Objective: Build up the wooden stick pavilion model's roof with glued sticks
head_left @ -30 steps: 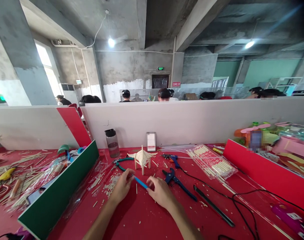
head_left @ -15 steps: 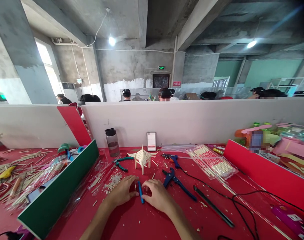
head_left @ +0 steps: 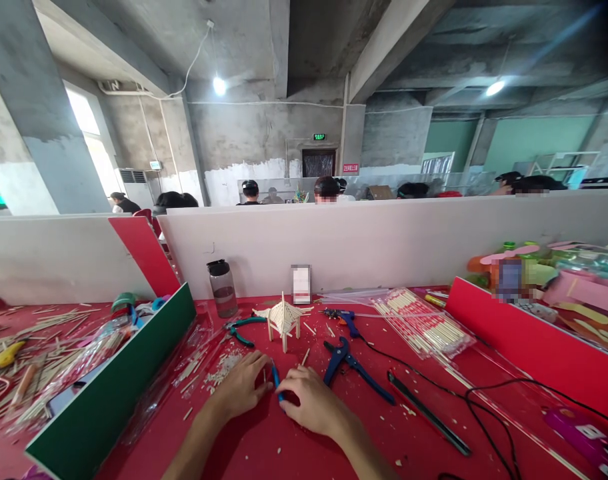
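My left hand (head_left: 245, 385) rests low over the red table, its thumb and fingers curled around what looks like a short thin wooden stick (head_left: 265, 375). Just to its right, my right hand (head_left: 311, 398) has its fingertips closed on a slim blue pen-like rod (head_left: 275, 375); the rod's lower end is partly hidden by the fingers. Beyond both hands stands a small pavilion model (head_left: 283, 319) built from wooden sticks, with a pointed roof and legs. Blue cutters (head_left: 357, 367) lie right of my right hand.
Green-handled pliers (head_left: 244, 328) and a pile of wood bits (head_left: 225, 370) lie at left. A bottle (head_left: 223, 290) and a phone (head_left: 301, 285) stand by the white partition. At right are a blue glue gun (head_left: 347, 319), bagged sticks (head_left: 429, 320), a dark rod (head_left: 429, 413) and cables.
The right fingers have shifted slightly up along the blue rod, covering more of its lower part. The hands stay close together; the whole view has turned slightly.
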Tool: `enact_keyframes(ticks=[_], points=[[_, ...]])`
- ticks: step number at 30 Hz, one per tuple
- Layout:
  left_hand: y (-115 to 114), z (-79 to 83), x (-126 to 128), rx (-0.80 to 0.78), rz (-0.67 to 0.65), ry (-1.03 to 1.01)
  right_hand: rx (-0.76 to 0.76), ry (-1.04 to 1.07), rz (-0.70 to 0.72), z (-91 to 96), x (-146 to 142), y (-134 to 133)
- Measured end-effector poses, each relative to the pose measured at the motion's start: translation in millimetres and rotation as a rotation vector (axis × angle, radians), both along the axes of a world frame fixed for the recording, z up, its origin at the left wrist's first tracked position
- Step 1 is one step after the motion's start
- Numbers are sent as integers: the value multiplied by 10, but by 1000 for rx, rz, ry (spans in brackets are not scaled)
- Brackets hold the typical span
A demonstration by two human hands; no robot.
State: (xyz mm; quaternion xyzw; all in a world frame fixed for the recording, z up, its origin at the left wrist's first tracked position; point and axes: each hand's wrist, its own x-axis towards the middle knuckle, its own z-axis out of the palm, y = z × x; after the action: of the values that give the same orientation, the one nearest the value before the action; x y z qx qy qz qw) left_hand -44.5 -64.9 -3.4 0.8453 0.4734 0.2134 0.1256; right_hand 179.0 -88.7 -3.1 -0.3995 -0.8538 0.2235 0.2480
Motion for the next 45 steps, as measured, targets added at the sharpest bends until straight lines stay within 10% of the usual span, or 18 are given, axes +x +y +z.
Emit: enact_keyframes(ticks=[20, 45], points=[[15, 26, 128, 88, 19, -38, -20, 541, -354, 54, 91, 330], [-9, -130, 261, 159, -13, -253, 40, 755, -288, 66, -134, 582]])
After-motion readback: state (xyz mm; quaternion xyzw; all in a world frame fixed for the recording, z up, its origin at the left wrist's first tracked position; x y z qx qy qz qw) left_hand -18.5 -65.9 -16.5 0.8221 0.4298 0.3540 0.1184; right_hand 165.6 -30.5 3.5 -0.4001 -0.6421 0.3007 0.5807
